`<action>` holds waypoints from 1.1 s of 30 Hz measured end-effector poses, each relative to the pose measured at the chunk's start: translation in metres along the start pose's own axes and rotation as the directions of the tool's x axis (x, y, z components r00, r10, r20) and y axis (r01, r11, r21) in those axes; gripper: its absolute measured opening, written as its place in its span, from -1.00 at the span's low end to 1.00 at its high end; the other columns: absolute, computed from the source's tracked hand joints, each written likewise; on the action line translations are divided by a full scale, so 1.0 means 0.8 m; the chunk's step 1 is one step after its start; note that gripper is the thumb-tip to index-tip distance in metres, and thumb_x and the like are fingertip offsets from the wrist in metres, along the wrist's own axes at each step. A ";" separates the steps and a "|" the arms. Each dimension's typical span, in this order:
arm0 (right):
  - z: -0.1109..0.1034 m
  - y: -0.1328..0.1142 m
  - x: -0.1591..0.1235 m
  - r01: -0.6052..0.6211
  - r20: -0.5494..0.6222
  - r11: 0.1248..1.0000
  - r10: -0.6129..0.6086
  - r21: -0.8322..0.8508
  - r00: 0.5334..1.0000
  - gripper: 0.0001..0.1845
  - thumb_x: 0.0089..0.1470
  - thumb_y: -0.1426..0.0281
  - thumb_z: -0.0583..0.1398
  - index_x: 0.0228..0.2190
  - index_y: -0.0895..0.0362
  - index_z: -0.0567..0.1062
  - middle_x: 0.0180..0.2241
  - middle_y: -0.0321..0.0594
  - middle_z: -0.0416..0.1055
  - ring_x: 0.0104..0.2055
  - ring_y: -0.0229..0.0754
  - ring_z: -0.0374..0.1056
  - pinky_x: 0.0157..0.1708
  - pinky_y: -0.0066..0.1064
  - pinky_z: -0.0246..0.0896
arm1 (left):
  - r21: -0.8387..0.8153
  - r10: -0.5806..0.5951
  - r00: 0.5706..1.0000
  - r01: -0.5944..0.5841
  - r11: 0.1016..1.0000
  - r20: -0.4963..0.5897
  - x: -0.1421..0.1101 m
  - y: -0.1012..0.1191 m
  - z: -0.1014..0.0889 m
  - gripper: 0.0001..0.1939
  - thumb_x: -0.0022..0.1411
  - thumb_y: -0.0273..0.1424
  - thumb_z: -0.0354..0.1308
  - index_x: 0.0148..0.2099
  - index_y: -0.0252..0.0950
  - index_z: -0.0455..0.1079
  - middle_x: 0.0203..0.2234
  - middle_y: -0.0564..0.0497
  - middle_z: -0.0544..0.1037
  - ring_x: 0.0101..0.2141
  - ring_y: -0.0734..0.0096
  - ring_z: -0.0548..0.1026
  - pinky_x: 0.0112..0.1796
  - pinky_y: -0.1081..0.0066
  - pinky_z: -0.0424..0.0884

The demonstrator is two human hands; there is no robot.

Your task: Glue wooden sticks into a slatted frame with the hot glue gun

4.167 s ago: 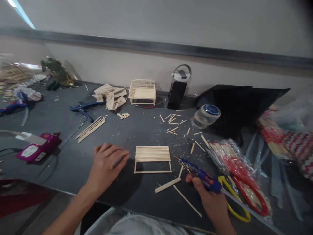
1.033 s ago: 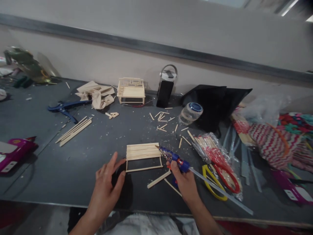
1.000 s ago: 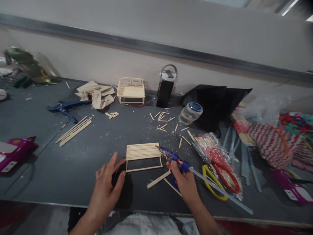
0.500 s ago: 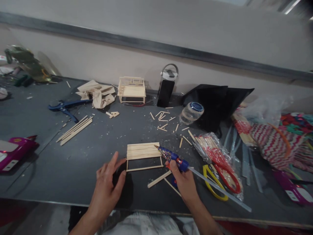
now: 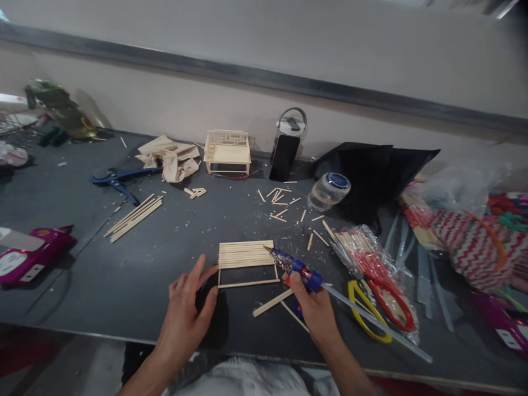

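My right hand [image 5: 312, 302] grips a blue hot glue gun [image 5: 295, 268], a long clear glue stick [image 5: 375, 320] trailing from its back. The gun's nozzle points left at the upper right part of a small wooden stick panel [image 5: 245, 254]. This panel has several sticks side by side at the top and an open frame below, closed by one stick [image 5: 248, 284]. At the panel's left side, my left hand [image 5: 187, 305] rests with fingers spread, fingertips at the frame's left edge. Loose sticks [image 5: 272, 303] lie under and beside the gun.
A small wooden stick model [image 5: 228, 153] stands by the wall, near crumpled brown paper [image 5: 175, 159], a phone [image 5: 284, 158] and a jar [image 5: 329, 191]. Left lie blue cutters [image 5: 124, 180] and sticks [image 5: 135, 219]. Right are yellow-handled scissors [image 5: 363, 311] and bagged sticks [image 5: 363, 250].
The whole view has shifted slightly, so everything appears a little further right. Both hands and the glue gun keep about the same place relative to the panel.
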State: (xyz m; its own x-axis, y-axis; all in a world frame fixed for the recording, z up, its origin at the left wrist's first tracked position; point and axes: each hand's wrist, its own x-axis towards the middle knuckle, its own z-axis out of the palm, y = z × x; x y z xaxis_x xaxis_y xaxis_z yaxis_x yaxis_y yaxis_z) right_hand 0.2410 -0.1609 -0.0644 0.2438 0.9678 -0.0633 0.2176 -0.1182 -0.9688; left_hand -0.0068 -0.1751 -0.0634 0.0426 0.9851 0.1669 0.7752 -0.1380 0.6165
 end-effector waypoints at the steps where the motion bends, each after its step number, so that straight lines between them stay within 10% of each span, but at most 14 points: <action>1: 0.000 0.001 0.000 0.000 0.001 1.000 0.000 0.001 1.000 -0.60 0.04 0.04 0.21 -0.34 0.14 0.55 -0.36 -0.14 0.58 -0.25 -0.02 0.45 -0.18 -0.22 0.34 | 0.001 -0.001 1.000 0.001 1.000 0.005 0.000 0.000 0.000 -0.37 0.32 -0.34 -0.02 0.36 -0.12 -0.17 -0.01 -0.06 0.53 0.04 0.10 0.39 0.02 -0.01 0.21; 20: -0.002 -0.005 -0.003 -0.048 -0.017 0.999 0.048 0.018 0.999 -0.55 0.01 -0.02 0.20 -0.40 0.13 0.56 -0.38 -0.14 0.57 -0.25 0.00 0.46 -0.18 -0.23 0.34 | 0.030 0.034 0.999 -0.034 0.999 -0.008 0.000 0.002 -0.001 -0.37 0.32 -0.34 -0.03 0.36 -0.08 -0.16 -0.01 -0.02 0.53 -0.03 0.12 0.42 -0.03 0.03 0.25; 33: -0.026 -0.008 0.001 0.020 -0.017 0.996 -0.019 0.085 1.000 -0.59 0.12 0.06 0.15 -0.28 0.11 0.59 -0.21 -0.12 0.58 -0.15 -0.03 0.45 -0.08 -0.22 0.30 | 0.005 0.067 0.993 -0.067 0.998 -0.093 0.010 0.001 -0.014 -0.75 0.28 -0.29 0.03 -0.04 -0.12 0.43 -0.25 0.01 0.56 -0.19 0.23 0.44 -0.19 0.22 0.30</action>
State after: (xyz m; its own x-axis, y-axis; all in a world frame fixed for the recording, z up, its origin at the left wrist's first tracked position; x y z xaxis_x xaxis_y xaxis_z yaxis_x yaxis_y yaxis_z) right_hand 0.2596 -0.1637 -0.0537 0.2554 0.9660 -0.0408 0.1417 -0.0791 -0.9867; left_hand -0.0128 -0.1684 -0.0526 0.0360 0.9597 0.2786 0.7739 -0.2031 0.5998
